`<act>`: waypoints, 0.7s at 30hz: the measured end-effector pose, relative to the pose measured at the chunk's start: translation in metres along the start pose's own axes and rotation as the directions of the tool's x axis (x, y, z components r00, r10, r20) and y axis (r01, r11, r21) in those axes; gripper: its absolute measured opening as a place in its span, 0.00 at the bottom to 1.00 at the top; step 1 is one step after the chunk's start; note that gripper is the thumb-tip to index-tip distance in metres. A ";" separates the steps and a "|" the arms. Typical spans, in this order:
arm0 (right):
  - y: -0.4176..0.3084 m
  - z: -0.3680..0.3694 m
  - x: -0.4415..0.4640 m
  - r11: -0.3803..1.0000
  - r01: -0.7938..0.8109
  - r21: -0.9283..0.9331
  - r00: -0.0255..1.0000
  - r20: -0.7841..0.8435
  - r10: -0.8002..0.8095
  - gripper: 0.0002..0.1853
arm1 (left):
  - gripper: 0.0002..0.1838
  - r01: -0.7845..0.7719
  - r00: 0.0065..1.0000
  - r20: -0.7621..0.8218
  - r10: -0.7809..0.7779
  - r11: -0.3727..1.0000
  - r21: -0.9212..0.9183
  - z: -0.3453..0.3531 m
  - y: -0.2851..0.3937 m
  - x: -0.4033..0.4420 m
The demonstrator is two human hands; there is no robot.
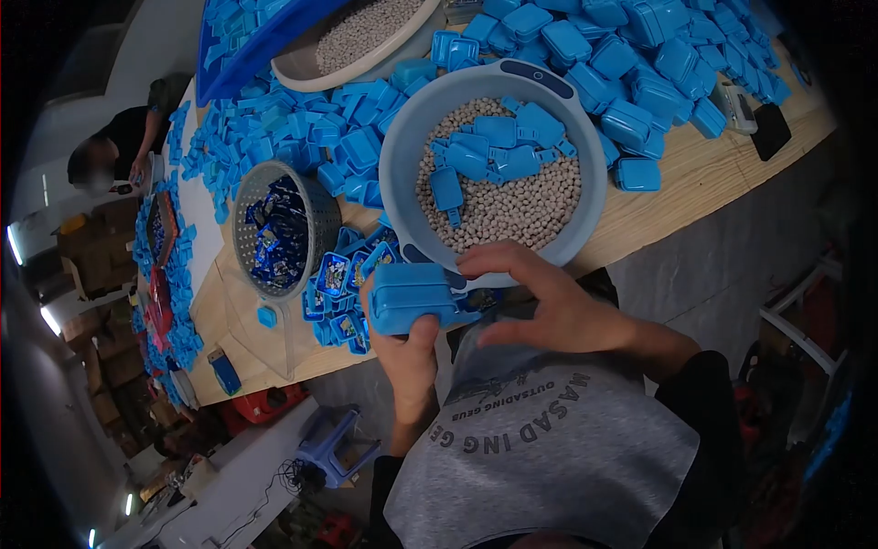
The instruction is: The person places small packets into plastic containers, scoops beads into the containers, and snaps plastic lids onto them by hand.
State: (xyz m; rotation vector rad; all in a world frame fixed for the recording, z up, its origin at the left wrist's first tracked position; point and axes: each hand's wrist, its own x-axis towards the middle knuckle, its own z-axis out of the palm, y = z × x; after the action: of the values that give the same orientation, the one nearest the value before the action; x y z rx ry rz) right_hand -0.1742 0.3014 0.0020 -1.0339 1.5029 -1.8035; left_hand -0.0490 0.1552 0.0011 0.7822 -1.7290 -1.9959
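Note:
My left hand (408, 352) is closed around a blue plastic suitcase-shaped box (410, 291), which appears shut. My right hand (562, 306) hovers over the near rim of a grey-blue basin (400, 174), thumb and fingers apart and nothing between them. Small pale round beads (521, 212) fill the basin, and several blue plastic case pieces (496, 133) lie on top of them. Just beyond my left hand, blue half-cases with printed packets (334, 274) crowd the table edge. A grey perforated basket (322, 215) of shiny dark-blue packets (278, 233) stands left of the basin.
Blue cases (631, 87) are heaped at the back right, and more blue pieces (293, 128) at the back left. Behind sits a white tub (291, 75) of beads. A black phone-like slab (770, 131) lies at the right edge. Another person (123, 146) works at far left.

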 end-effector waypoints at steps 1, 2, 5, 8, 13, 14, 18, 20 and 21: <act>0.001 0.004 -0.002 1.000 -0.011 -0.010 1.000 0.008 0.011 0.25 | 0.41 -0.001 1.000 -0.004 0.001 0.999 -0.049 0.004 -0.003 -0.001; 0.003 0.007 -0.003 0.999 -0.024 0.025 1.000 -0.020 0.024 0.25 | 0.42 -0.004 1.000 -0.008 0.003 0.995 -0.098 0.014 -0.005 -0.002; 0.006 0.008 -0.004 0.999 -0.015 0.048 0.997 -0.080 0.019 0.23 | 0.42 0.011 1.000 -0.003 -0.012 0.981 -0.195 0.028 0.006 -0.003; 0.002 0.001 -0.003 0.999 0.043 -0.033 0.996 -0.078 -0.046 0.20 | 0.40 0.073 0.997 0.051 -0.065 0.986 -0.151 0.024 0.015 -0.004; -0.001 -0.010 0.000 0.982 0.111 -0.150 0.994 0.027 -0.108 0.20 | 0.36 0.067 0.980 0.166 -0.110 0.967 0.247 0.008 0.024 -0.007; -0.002 -0.009 0.000 0.994 0.058 -0.096 0.998 0.015 -0.057 0.19 | 0.36 0.047 0.969 0.210 -0.133 0.928 0.370 0.005 0.028 -0.006; -0.007 -0.004 0.000 0.994 -0.021 0.104 0.998 -0.057 0.027 0.13 | 0.34 -0.007 0.969 0.224 -0.101 0.901 0.435 0.013 0.033 -0.008; -0.006 -0.003 -0.001 0.971 0.020 0.239 0.996 -0.094 0.003 0.10 | 0.35 -0.148 0.971 0.237 0.043 0.883 0.446 0.012 0.024 -0.011; -0.002 -0.002 -0.002 0.945 0.042 0.325 0.996 -0.094 -0.012 0.10 | 0.36 -0.219 0.962 0.246 0.115 0.866 0.449 0.010 0.019 -0.012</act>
State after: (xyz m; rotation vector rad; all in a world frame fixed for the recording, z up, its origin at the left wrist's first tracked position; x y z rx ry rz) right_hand -0.1744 0.3042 0.0031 -0.8210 1.1873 -2.0564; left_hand -0.0479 0.1669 0.0229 0.5439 -2.3735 -1.6007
